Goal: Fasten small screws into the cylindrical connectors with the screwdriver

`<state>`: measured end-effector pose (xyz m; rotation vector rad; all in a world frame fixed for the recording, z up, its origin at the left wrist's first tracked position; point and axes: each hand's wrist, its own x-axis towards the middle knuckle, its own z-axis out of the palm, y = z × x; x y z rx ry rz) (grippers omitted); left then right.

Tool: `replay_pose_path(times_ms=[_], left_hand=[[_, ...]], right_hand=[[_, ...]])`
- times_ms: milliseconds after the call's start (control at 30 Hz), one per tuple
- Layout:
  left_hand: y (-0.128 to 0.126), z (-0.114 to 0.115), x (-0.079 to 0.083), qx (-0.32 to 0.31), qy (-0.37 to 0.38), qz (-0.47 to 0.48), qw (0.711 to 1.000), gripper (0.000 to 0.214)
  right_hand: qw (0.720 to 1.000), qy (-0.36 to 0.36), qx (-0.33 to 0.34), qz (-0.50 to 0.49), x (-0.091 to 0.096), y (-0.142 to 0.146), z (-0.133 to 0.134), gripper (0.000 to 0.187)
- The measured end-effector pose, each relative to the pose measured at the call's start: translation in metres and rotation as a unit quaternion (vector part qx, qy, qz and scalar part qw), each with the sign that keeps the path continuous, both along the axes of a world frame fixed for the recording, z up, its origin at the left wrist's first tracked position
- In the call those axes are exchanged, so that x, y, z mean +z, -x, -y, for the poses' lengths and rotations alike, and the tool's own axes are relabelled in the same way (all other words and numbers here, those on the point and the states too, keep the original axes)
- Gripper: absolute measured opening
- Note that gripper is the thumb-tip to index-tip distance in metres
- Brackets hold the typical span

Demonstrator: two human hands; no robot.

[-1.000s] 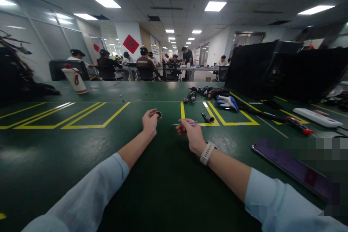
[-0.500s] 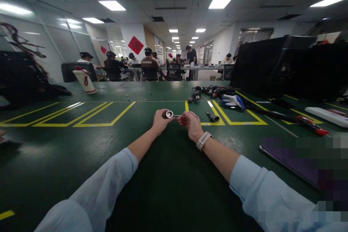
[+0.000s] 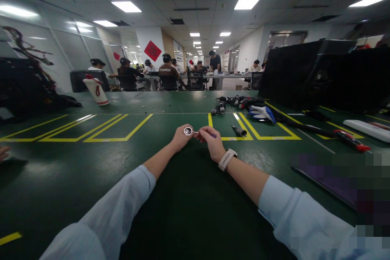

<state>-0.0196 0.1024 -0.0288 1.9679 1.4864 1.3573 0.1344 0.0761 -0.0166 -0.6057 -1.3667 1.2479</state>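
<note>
My left hand (image 3: 180, 138) pinches a small round silver part (image 3: 187, 131) and holds it up just above the green table (image 3: 183, 203). My right hand (image 3: 213, 143), with a pale watch on its wrist, grips a thin purple-handled tool (image 3: 204, 133). The tool's metal tip touches the round part. Both hands meet at the middle of the table, fingers closed.
Behind the hands lie a small metal cylinder (image 3: 239, 131), blue-and-white gloves (image 3: 261, 113), several dark power tools (image 3: 234, 101) and a red-handled screwdriver (image 3: 347, 140). A white cup (image 3: 95, 90) stands far left. Dark monitors (image 3: 304, 73) rise at right. Another person's fingers (image 3: 3, 152) show at the left edge.
My hands were apart a second ago. They have come together, and the tool's tip now rests in the round part. The part has turned its shiny face toward me.
</note>
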Motion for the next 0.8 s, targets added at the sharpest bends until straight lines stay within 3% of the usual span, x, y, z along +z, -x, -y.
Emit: replay_pose_path(times_ms=[167, 333, 800], left_hand=[[0.001, 0.002, 0.001, 0.015, -0.024, -0.055, 0.998, 0.013], [-0.001, 0.009, 0.005, 0.050, -0.048, -0.118, 0.991, 0.005], [-0.005, 0.009, 0.007, 0.018, -0.041, -0.162, 0.986, 0.013]], right_hand=[[0.993, -0.086, -0.034, 0.074, 0.001, 0.003, 0.011, 0.007], [0.968, -0.171, -0.099, 0.158, -0.002, 0.005, 0.017, 0.007], [0.998, 0.014, -0.057, 0.017, 0.003, 0.001, 0.003, 0.018]])
